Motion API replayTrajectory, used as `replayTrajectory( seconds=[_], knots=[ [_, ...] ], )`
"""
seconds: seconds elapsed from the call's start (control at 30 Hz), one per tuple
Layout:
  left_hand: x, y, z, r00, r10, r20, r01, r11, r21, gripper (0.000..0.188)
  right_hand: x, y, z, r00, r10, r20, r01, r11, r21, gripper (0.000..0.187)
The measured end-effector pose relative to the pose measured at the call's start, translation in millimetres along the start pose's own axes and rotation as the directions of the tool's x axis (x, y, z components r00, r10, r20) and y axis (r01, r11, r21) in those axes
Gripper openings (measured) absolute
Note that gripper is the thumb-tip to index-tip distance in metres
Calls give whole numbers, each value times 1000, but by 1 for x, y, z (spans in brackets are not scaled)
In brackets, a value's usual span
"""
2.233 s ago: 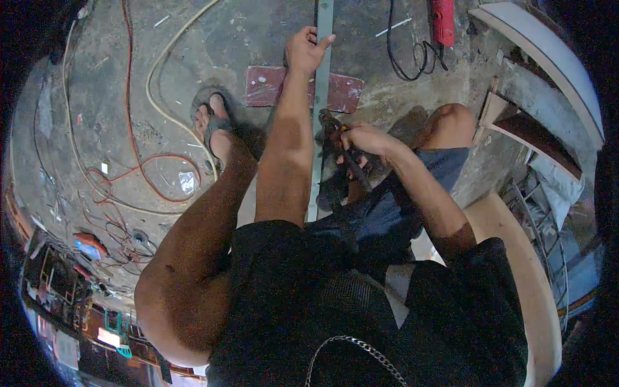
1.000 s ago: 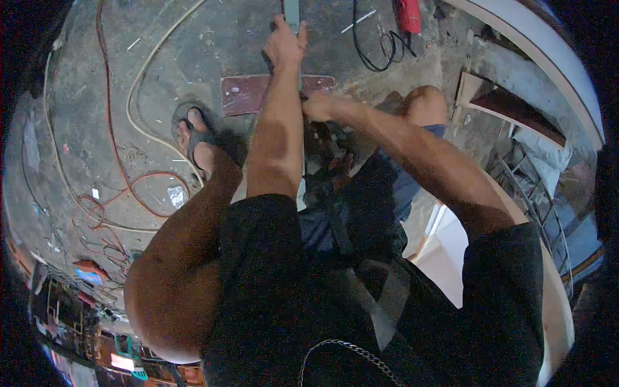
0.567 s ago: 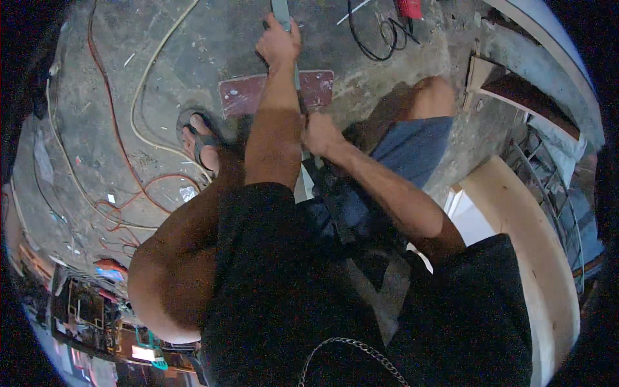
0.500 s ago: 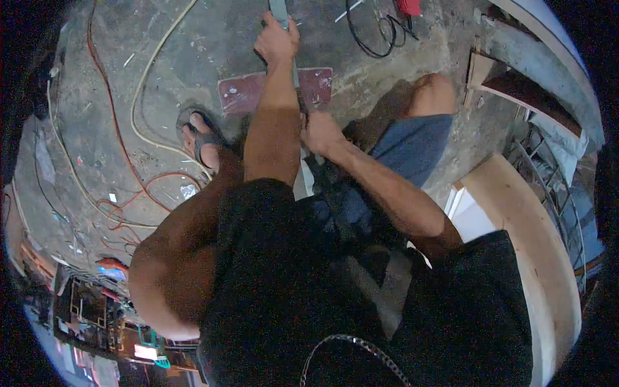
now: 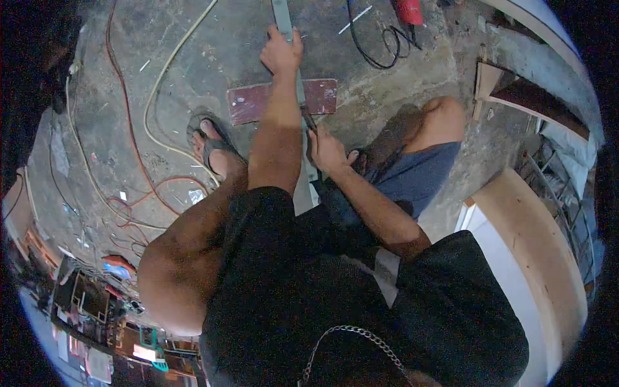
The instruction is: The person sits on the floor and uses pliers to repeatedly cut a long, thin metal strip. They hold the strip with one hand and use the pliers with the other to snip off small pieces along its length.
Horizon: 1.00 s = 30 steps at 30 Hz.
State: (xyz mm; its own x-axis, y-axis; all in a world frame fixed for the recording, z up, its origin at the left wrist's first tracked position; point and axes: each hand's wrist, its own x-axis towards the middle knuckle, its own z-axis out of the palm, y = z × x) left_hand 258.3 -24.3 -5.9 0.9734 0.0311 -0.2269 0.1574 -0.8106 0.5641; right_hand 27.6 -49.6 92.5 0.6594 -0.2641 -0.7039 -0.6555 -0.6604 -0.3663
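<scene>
Beyond my right hand (image 5: 329, 151) — clasping a dark tool (image 5: 308, 119) — my left hand (image 5: 282, 54) grips the strip (image 5: 282, 16), laid over the board (image 5: 322, 97); remainder unclear.

from your head, the fisheye looks down over your black shirt (image 5: 271, 290), close at six o'clock, and faces the concrete floor (image 5: 200, 71) toward twelve, where your left hand (image 5: 282, 55) sits farther off.

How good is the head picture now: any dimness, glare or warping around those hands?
Head view: the left hand and grey-green strip show clearly; the dark tool in the right hand lacks contrast; the black shirt is grainy; the light wooden panel looks bowed near the fisheye's black rim; a white patch glares at lower left, far from both hands.
</scene>
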Motion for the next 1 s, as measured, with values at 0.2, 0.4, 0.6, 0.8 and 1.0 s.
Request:
replayTrajectory(
  seconds=[0.2, 0.4, 0.6, 0.8, 1.0],
  knots=[
    [-4, 3, 1, 1000, -28, 13, 29, 996, -79, 58, -7, 22, -19, 974, -24, -224, 84, 962, 260, 28],
    [-2, -22, 3, 997, 64, -39, -72, 968, -240, 59, 8, -10, -109, 861, 121, 493, -388, 784, 485, 21],
    [8, 4, -4, 999, 47, -18, -50, 934, -353, 55, 18, -3, -122, 681, -28, 731, -544, 650, 531, 28],
    [42, -7, -11, 990, 119, -71, -138, 884, -447, 60, 23, -29, -121, 712, 44, 701, -451, 794, 408, 33],
    [53, -41, -10, 949, 213, 232, -23, 781, -624, 57, 37, -35, -112, 741, -6, 671, -417, 780, 467, 34]
  ],
)
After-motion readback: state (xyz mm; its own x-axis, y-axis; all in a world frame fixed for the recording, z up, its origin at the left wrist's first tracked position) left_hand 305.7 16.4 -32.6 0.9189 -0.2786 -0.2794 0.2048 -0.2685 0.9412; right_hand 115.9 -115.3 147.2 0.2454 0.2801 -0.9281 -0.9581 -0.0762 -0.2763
